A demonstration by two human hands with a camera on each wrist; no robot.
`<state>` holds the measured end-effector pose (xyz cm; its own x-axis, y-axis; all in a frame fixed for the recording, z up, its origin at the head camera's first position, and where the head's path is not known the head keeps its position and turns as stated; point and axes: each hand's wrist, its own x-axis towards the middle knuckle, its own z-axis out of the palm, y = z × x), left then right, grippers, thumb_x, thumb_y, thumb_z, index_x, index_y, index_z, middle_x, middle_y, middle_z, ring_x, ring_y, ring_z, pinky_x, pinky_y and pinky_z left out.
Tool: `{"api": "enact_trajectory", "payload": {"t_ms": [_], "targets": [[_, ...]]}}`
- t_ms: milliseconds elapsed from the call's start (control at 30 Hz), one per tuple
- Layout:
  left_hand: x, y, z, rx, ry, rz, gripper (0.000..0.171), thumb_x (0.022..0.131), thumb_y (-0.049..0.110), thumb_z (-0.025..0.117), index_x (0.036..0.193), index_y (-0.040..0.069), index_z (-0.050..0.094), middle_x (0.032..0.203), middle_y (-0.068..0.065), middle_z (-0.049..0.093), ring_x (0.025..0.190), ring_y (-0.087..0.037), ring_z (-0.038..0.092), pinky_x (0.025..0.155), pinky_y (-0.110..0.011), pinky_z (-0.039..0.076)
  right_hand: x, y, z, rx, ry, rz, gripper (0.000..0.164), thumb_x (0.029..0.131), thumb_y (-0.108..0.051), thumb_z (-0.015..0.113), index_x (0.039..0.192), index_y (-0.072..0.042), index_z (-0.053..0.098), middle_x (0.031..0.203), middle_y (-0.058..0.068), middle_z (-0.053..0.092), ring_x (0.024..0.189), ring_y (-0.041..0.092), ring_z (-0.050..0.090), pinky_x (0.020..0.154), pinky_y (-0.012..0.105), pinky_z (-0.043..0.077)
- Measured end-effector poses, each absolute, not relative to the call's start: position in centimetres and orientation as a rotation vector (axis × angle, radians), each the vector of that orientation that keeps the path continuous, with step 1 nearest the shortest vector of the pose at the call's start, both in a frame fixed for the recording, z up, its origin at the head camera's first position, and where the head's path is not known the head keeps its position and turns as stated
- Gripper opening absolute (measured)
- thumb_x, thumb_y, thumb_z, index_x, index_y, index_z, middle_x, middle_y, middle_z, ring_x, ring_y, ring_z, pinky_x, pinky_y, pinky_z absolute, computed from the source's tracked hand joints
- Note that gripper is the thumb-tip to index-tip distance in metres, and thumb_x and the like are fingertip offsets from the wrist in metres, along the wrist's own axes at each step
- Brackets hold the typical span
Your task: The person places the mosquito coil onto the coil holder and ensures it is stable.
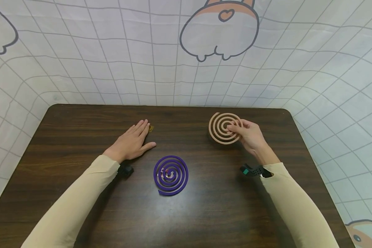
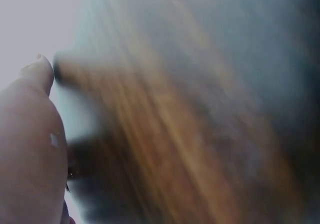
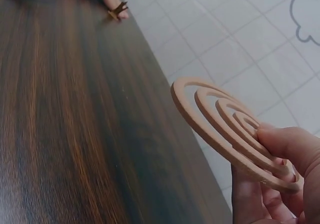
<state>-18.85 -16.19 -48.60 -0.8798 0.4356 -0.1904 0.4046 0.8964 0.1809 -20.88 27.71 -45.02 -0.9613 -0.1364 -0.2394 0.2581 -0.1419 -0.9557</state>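
Note:
A tan mosquito coil (image 1: 224, 127) is pinched in my right hand (image 1: 251, 137), thumb on top near its centre and fingers underneath. The right wrist view shows this coil (image 3: 181, 98) tilted, raised off the tabletop. My left hand (image 1: 131, 143) lies palm down on the table with its fingers straight. Right at its fingertips is a small gold metal piece with pointed prongs (image 3: 118, 11), partly covered by the hand in the head view. A purple mosquito coil (image 1: 172, 171) lies flat between the hands, nearer the body. The left wrist view is blurred, with part of the hand (image 2: 32, 144) at its left.
The brown wood-grain table (image 1: 204, 213) has rounded far corners. Behind it and at both sides hangs a white grid-patterned sheet (image 1: 111, 51) with cartoon animals. A small printed label or packet (image 1: 162, 174) shows through the purple coil's gaps.

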Motion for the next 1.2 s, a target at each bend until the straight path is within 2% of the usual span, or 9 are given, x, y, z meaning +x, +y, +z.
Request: {"api": "enact_trajectory", "payload": {"t_ms": [467,567,800,1033,1200], "targets": [[-19.4,-15.2,-48.7,0.674,2.828,0.218,0.089,0.107,0.061,0.038,0.166,0.001,0.006,0.176,-0.019,0.003,0.165,-0.036,0.004,0.134,-0.055,0.012,-21.1,25.5,-45.1,0.093,1.835,-2.203,0.015,0.094,-0.007,0.076,0.105,-0.005,0.066,0.088,0.0,0.072,0.076,0.013,0.071,0.065,0.022,0.059],[-19.5,-14.9,-48.9,0.681,2.821,0.227,0.089,0.107,0.061,0.037,0.166,0.001,0.006,0.176,-0.018,0.002,0.165,-0.036,0.004,0.134,-0.055,0.012,-21.2,25.1,-44.9,0.094,1.826,-2.206,0.018,0.093,-0.007,0.076,0.108,-0.003,0.065,0.088,0.0,0.072,0.076,0.013,0.071,0.066,0.022,0.059],[-19.7,-14.7,-48.9,0.675,2.815,0.23,0.09,0.107,0.061,0.038,0.166,0.001,0.005,0.176,-0.017,0.001,0.165,-0.034,0.003,0.135,-0.053,0.013,-21.3,23.9,-44.7,0.07,1.82,-2.202,0.035,0.094,-0.006,0.076,0.12,0.009,0.058,0.089,0.001,0.071,0.079,0.013,0.072,0.071,0.022,0.061],[-19.5,-14.3,-48.7,0.686,2.816,0.217,0.09,0.107,0.061,0.038,0.166,0.002,0.005,0.176,-0.017,0.003,0.165,-0.034,0.005,0.135,-0.052,0.012,-21.5,22.5,-44.7,0.047,1.836,-2.167,0.029,0.095,-0.007,0.075,0.116,0.006,0.06,0.088,0.001,0.073,0.077,0.012,0.074,0.071,0.022,0.062],[-19.4,-13.9,-48.6,0.679,2.817,0.206,0.09,0.107,0.062,0.037,0.166,0.002,0.005,0.176,-0.016,0.003,0.165,-0.033,0.007,0.135,-0.051,0.013,-21.6,21.5,-44.7,0.024,1.85,-2.139,0.038,0.096,-0.006,0.073,0.122,0.013,0.054,0.086,0.001,0.075,0.076,0.011,0.075,0.069,0.022,0.061]]}}
